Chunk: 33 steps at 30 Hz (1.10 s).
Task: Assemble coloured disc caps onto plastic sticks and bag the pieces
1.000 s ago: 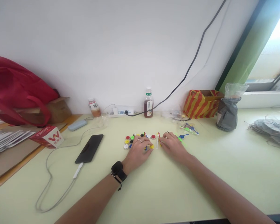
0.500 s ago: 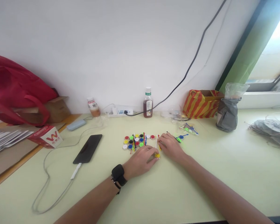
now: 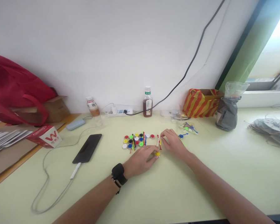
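My left hand (image 3: 142, 159) rests low over the table, thumb and fingers closed on a small yellow round plastic piece (image 3: 157, 153). To its right, my right hand (image 3: 174, 144) has its fingertips pinched at the upper end of a thin white plastic stick (image 3: 158, 142), which leans above the yellow piece. Red and yellow sticks (image 3: 160, 145) lie just under the right fingers. Left of the hands, several small coloured discs (image 3: 130, 141) sit in rows, with thin coloured sticks (image 3: 144, 138) laid between them. A blue piece with an arrow-like end (image 3: 181, 136) lies beyond my right hand.
A black phone (image 3: 87, 148) on a white cable lies at left, near a red-and-white box (image 3: 45, 136). Along the wall stand a dark drink bottle (image 3: 147, 105), a power strip (image 3: 121, 111) and a striped bag (image 3: 200, 104). A small packet of coloured parts (image 3: 189, 128) lies at right.
My right hand has lifted slightly up and to the right, and the white stick now leans more. The red and yellow sticks show more. My left hand has barely moved.
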Each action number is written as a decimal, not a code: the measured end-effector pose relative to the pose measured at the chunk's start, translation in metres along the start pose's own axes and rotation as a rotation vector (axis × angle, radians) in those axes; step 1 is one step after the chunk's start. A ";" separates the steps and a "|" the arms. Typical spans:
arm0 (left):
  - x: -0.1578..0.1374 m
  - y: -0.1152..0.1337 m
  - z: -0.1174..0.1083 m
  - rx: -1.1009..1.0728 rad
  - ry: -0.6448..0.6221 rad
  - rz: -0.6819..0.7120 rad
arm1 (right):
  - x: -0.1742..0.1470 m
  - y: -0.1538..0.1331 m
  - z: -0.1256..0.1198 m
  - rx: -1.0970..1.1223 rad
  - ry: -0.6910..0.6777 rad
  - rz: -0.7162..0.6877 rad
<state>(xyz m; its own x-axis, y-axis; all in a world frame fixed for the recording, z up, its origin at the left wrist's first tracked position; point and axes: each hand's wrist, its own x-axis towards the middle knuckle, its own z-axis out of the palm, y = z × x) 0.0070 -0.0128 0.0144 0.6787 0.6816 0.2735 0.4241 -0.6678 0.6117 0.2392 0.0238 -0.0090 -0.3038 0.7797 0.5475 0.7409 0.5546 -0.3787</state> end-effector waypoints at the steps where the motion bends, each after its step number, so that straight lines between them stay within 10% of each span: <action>1: 0.000 0.000 0.000 0.010 -0.004 0.000 | 0.000 0.000 0.000 0.008 0.010 -0.002; 15: 0.000 0.001 -0.001 0.010 -0.067 -0.010 | 0.002 0.003 0.005 0.154 0.108 0.015; 33: 0.000 -0.005 0.004 -0.043 0.019 -0.011 | 0.009 0.002 -0.007 0.623 0.138 0.438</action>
<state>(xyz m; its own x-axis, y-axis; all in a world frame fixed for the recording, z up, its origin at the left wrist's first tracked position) 0.0069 -0.0109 0.0088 0.6624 0.6947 0.2804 0.4053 -0.6472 0.6457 0.2420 0.0299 0.0007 0.0470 0.9449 0.3238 0.2904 0.2973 -0.9096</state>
